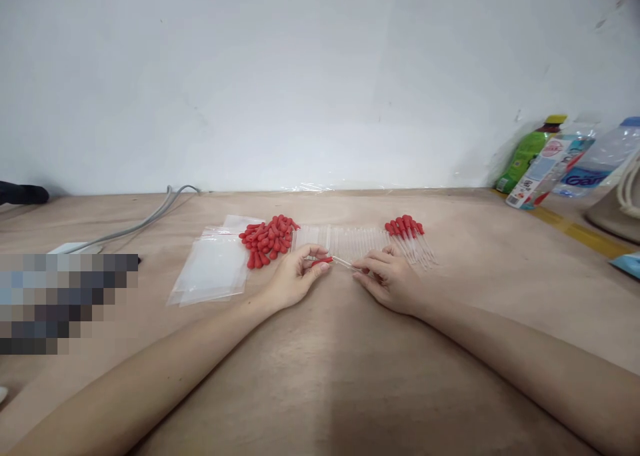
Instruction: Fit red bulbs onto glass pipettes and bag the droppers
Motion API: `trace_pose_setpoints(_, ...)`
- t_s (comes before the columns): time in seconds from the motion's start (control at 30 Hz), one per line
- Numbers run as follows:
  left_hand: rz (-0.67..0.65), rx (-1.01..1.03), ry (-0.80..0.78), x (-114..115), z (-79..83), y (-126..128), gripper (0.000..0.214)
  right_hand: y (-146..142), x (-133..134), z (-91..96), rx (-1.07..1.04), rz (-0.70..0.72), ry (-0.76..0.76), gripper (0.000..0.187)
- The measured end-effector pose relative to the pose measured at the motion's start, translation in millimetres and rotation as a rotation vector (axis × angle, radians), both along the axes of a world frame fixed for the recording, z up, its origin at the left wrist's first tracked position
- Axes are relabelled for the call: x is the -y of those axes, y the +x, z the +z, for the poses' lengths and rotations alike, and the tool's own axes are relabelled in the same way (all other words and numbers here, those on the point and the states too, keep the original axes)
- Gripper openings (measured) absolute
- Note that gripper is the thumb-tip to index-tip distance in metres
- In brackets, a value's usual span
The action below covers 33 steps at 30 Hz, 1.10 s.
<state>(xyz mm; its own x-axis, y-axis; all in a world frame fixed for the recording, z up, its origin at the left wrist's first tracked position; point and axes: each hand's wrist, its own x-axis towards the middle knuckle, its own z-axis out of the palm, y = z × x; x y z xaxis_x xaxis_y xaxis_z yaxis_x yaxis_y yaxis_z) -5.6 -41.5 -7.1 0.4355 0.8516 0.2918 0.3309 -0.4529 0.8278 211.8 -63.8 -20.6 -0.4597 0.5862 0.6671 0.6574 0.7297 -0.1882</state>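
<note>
Between thumb and fingers, my left hand (299, 276) pinches a red rubber dropper bulb (323, 261), its narrow end pointing right. My right hand (390, 279) grips a thin clear glass dropper tube (343, 262), whose left end is close to the bulb; whether they touch is hard to tell. Just beyond both hands lies a row of clear tubes (345, 239) side by side. A heap of loose red bulbs (270, 239) sits left of the row. To its right are several droppers (407, 236) with red bulbs on their tubes.
Clear plastic bags (213, 269) lie left of the bulbs. A grey cable (145, 221) crosses the wooden table (300, 389) at the left, near a blurred-out patch. Bottles (530, 153) and a carton (547, 173) stand at the back right by the white wall (300, 76).
</note>
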Motion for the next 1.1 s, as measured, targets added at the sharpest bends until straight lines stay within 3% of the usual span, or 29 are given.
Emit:
trace_pose_setpoints(0.2,-0.021,-0.136,0.090,-0.8,2.3,-1.0,0.023,-0.4,1.9,1.2,-0.012,0.044,-0.054,0.016)
trace_pose_setpoints(0.63,-0.208,0.000,-0.113,6.2,10.5,0.3,0.020,5.1,-7.2,-0.1,0.012,0.065,-0.070,0.020)
trace_pose_setpoints(1.1,-0.197,-0.017,-0.139,6.6,7.4,0.3,0.020,4.1,-7.6,5.4,0.121,-0.027,0.035,0.021)
